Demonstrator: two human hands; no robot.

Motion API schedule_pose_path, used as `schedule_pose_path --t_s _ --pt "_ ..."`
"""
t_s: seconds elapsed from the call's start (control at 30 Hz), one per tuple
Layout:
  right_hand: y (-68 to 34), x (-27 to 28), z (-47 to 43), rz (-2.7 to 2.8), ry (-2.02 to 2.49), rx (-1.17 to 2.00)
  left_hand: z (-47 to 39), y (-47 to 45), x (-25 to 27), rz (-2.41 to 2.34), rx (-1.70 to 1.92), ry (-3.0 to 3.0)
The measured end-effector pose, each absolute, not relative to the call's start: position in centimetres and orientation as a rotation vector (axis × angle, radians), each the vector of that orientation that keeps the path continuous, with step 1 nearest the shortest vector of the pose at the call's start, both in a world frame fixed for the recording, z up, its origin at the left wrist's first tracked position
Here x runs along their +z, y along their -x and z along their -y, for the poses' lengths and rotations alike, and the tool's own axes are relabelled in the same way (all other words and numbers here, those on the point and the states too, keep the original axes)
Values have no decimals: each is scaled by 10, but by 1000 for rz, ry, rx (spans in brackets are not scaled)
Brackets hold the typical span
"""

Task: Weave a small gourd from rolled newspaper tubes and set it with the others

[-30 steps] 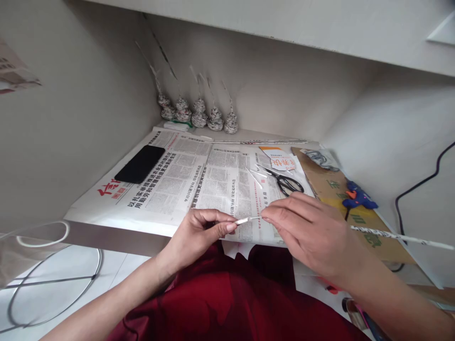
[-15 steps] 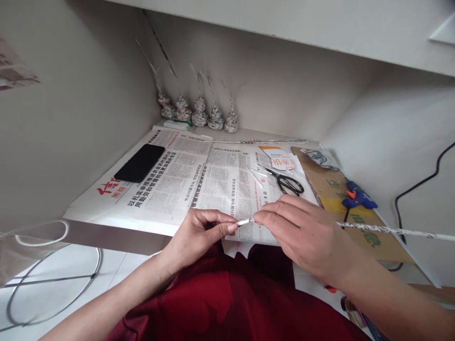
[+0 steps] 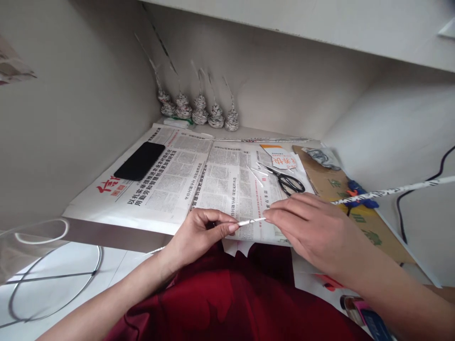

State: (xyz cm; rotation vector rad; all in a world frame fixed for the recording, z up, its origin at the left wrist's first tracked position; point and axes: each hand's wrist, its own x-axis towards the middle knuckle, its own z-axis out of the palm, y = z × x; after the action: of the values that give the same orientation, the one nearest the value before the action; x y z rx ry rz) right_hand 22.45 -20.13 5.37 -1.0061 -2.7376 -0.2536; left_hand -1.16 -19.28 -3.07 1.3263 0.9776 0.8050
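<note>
Between finger and thumb, my left hand (image 3: 202,232) pinches a thin rolled newspaper tube. A bit of it shows behind my left wrist. My right hand (image 3: 302,222) has its fingers closed on a white, dark-marked paper tube (image 3: 394,192), whose long end runs out to the right. A narrow white paper piece (image 3: 251,221) bridges the short gap between my fingertips. Whether it is one tube or two joined ends, I cannot tell. Both hands are above the front edge of the newspaper (image 3: 170,189). Black-handled scissors (image 3: 289,182) lie just beyond my right hand.
A black phone (image 3: 140,161) lies on the newspaper at left. Several woven paper gourds (image 3: 200,111) line the back wall, with paper tubes (image 3: 263,139) in front. Cardboard (image 3: 316,175), a grey crumpled thing (image 3: 322,157) and a blue object (image 3: 369,202) are at right. A shelf (image 3: 284,23) overhangs.
My right hand has moved slightly right, widening the gap between my fingertips. The tube's long right end has swung upward. My left hand stays nearly in place.
</note>
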Motion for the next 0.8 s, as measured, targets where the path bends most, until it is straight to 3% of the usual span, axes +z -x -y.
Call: schedule_pose_path --t_s 0.8 --pt "-221 44 204 2763 1017 -281 194 9 -33 -1059 791 -1385"
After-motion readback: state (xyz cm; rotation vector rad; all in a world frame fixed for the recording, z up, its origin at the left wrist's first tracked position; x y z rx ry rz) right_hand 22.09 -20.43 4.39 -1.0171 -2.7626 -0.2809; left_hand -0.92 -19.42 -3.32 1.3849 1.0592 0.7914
